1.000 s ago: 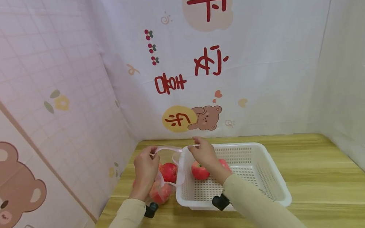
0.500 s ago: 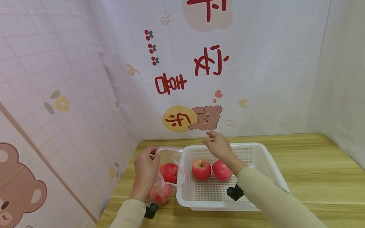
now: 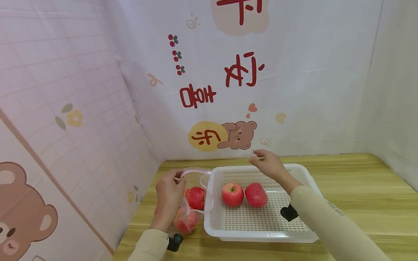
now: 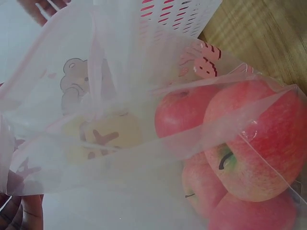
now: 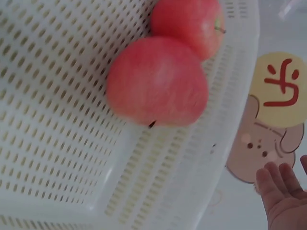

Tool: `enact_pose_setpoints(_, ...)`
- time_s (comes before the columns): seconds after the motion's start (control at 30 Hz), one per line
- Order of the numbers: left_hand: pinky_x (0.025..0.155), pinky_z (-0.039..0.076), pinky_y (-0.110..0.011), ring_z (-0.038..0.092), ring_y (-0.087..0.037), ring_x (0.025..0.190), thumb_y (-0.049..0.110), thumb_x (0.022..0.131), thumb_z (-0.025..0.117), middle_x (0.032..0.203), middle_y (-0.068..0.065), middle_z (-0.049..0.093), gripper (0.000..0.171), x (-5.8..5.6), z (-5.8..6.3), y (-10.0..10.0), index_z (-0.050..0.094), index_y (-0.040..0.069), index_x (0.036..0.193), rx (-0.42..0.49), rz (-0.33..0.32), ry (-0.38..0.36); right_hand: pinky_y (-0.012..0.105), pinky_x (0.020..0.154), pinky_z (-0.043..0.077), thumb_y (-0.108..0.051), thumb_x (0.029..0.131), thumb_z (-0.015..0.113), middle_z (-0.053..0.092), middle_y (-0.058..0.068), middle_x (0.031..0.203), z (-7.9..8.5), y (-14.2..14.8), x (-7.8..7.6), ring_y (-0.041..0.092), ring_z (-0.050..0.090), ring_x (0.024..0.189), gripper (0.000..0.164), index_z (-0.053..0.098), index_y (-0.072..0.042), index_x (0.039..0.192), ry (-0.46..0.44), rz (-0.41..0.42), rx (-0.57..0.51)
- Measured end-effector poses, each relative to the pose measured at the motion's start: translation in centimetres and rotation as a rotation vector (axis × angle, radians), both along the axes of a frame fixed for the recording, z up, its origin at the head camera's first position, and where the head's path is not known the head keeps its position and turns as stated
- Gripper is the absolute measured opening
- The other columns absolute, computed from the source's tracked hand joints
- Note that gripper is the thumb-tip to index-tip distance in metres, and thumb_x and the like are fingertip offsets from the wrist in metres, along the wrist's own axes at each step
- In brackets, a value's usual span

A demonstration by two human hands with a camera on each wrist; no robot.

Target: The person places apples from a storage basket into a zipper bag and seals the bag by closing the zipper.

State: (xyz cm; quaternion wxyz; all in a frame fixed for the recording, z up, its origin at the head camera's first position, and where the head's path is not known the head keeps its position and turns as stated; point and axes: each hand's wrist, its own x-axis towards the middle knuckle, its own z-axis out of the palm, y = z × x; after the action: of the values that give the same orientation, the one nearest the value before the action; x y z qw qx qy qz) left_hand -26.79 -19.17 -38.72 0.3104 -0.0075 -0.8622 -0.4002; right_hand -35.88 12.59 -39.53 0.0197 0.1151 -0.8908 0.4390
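Note:
My left hand [image 3: 170,195] pinches the edge of a translucent plastic bag [image 4: 110,167] and holds its mouth up. Several red apples [image 4: 261,139] sit inside this bag, left of a white perforated basket [image 3: 261,238]. In the basket two more apples lie side by side: one upright apple [image 3: 232,194] at the left and another apple [image 3: 256,195] just right of it. Over the basket's back rim hovers my right hand [image 3: 270,164], its fingers relaxed and holding nothing. In the right wrist view its fingers [image 5: 276,184] show at the lower right, apart from the apples.
The basket stands on a wood-grain table [image 3: 363,199], against the bag's right side. A white printed backdrop [image 3: 302,75] rises behind the table, and a similar printed sheet [image 3: 93,150] stands along the left.
My right hand has moved right, from above the apples toward the basket's back right, uncovering the second apple. The left hand keeps its hold on the bag. The head view has shifted slightly.

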Motion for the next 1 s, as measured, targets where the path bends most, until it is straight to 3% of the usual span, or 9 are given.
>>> enact_pose_setpoints(0.17, 0.058, 0.052, -0.030, 0.066, -0.020, 0.071, 0.000, 0.085, 0.065, 0.090, -0.009, 0.071, 0.018, -0.1, -0.2, 0.0, 0.074, 0.001, 0.101, 0.002, -0.013, 0.011, 0.054, 0.098, 0.045, -0.035, 0.096, 0.062, 0.049, 0.026, 0.142, -2.2, 1.5, -1.0, 0.042, 0.051, 0.126, 0.060, 0.049, 0.001, 0.143, -0.060, 0.056, 0.074)
enact_pose_setpoints(0.33, 0.057, 0.052, -0.030, 0.066, -0.019, 0.071, 0.000, 0.085, 0.065, 0.090, -0.008, 0.071, 0.018, -0.1, -0.3, -0.2, 0.075, 0.002, 0.101, 0.003, -0.017, 0.015, 0.057, 0.098, 0.044, -0.039, 0.091, 0.068, 0.050, 0.028, 0.139, -3.7, 2.2, -1.1, 0.045, 0.048, 0.126, 0.065, 0.051, 0.000, 0.141, -0.225, 0.126, 0.141)
enact_pose_setpoints(0.43, 0.057, 0.052, -0.030, 0.065, -0.019, 0.071, 0.000, 0.085, 0.065, 0.091, -0.008, 0.071, 0.018, -0.1, -0.3, -0.2, 0.075, 0.002, 0.101, 0.005, -0.020, 0.015, 0.058, 0.097, 0.044, -0.038, 0.088, 0.072, 0.051, 0.026, 0.138, -4.3, 2.3, -1.0, 0.044, 0.049, 0.125, 0.066, 0.052, -0.003, 0.140, -0.281, 0.130, 0.150)
enact_pose_setpoints(0.77, 0.057, 0.051, -0.029, 0.064, -0.020, 0.071, 0.001, 0.087, 0.065, 0.091, -0.008, 0.071, 0.018, 0.0, -0.3, -0.1, 0.074, 0.002, 0.101, -0.005, -0.013, 0.000, 0.057, 0.095, 0.046, -0.034, 0.085, 0.076, 0.056, 0.024, 0.131, -6.1, 2.3, -1.0, 0.041, 0.053, 0.120, 0.068, 0.053, -0.001, 0.140, -0.271, 0.155, 0.148)
enact_pose_setpoints(1.0, 0.057, 0.051, -0.028, 0.063, -0.019, 0.072, 0.001, 0.087, 0.065, 0.092, -0.008, 0.071, 0.018, 0.0, -0.2, -0.2, 0.074, 0.002, 0.102, -0.008, -0.017, -0.010, 0.058, 0.097, 0.045, -0.033, 0.083, 0.078, 0.054, 0.019, 0.136, -6.9, 1.8, -0.4, 0.039, 0.050, 0.123, 0.073, 0.050, -0.005, 0.144, -0.319, 0.170, 0.173)
